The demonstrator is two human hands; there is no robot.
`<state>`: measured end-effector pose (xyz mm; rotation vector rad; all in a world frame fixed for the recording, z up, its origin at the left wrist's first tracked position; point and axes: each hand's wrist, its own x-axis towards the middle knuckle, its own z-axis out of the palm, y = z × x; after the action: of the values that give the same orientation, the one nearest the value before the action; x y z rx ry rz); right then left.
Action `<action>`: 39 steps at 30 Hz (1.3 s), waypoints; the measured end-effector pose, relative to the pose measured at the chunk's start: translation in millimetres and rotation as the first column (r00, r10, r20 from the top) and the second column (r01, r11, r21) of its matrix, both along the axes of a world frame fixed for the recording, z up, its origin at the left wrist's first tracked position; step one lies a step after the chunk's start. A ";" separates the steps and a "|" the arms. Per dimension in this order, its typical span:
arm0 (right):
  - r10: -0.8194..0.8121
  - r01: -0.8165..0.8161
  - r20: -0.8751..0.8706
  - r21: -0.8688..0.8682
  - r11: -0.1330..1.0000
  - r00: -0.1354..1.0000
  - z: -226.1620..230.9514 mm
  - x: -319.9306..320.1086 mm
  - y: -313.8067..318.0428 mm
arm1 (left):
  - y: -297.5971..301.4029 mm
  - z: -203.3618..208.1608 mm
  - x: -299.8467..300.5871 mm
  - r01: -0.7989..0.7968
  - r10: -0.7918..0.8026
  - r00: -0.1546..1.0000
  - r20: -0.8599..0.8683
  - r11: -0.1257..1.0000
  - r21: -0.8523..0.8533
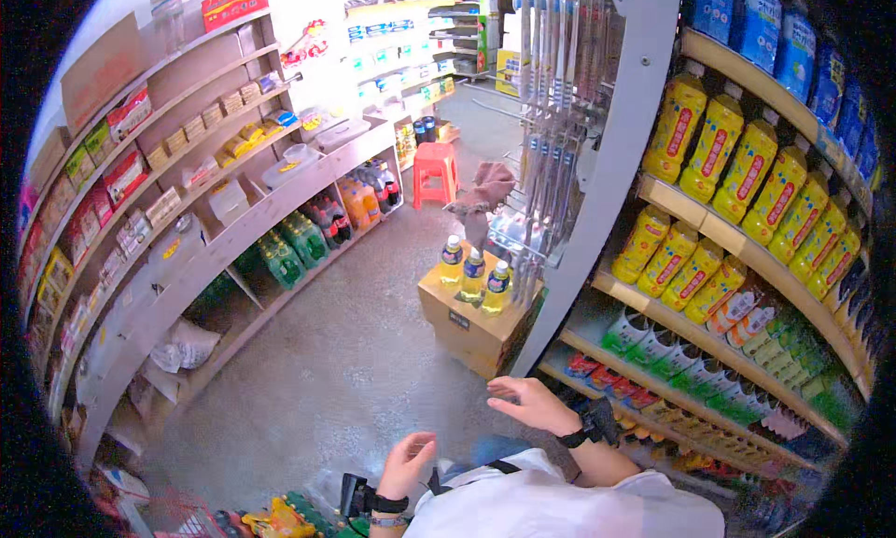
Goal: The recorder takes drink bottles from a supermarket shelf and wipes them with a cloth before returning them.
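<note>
Three clear plastic bottles of yellow liquid (472,277) stand upright on a brown cardboard box (455,327), ahead and slightly left of the right hand (534,406), the nearer. Both grips appear empty: right loosely extended, left hand (407,463) half-curled.

White shirt (569,501), plain and loose, soft creases near its front edge. Thin black strap (504,466) along that edge. Left hand (408,459) bare; at its wrist a black wristband (390,503) with a boxy black device (355,494) on the band's outer side. Pale bracelet (388,520) just beside it, toward the elbow; beads or links, too small to tell. Right hand (537,407) also bare; black wrist strap (577,437), dark blocky unit (599,420) at its outer edge. Forearms uncovered.
</note>
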<state>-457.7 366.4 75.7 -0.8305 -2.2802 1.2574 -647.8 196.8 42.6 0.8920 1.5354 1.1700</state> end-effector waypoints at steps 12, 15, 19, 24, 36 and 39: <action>0.009 -0.013 0.077 0.052 0.999 0.997 -18.0 -74.3 50.6 | 36.4 -15.9 -56.3 -0.005 0.013 0.989 0.148 0.999 -0.051; 0.069 -0.069 0.035 -0.022 0.997 0.997 -20.7 -100.4 68.3 | 51.3 -10.4 -76.2 -0.017 0.022 0.997 0.069 0.997 -0.079; 0.123 -0.128 0.077 0.064 0.990 0.989 -22.8 -132.4 102.3 | 80.8 -1.2 -101.9 -0.029 0.032 0.999 0.028 0.993 -0.116; 0.117 -0.120 0.032 0.116 0.986 0.993 -22.9 -156.2 148.5 | 134.4 -1.7 -130.6 -0.026 0.024 0.999 -0.022 0.993 -0.116; -0.080 0.084 0.038 -0.125 0.989 0.996 -13.4 -134.0 211.8 | 285.1 7.7 -150.9 0.247 -0.243 0.960 -0.142 0.969 0.014; -0.173 0.169 -0.003 -0.207 0.964 0.985 -13.1 -123.3 217.2 | 312.4 0.4 -152.0 0.299 -0.293 0.949 -0.116 0.954 0.032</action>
<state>-581.1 583.6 62.6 -1.0569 -2.0348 1.4308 -799.8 509.3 43.0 1.1928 1.4041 0.9569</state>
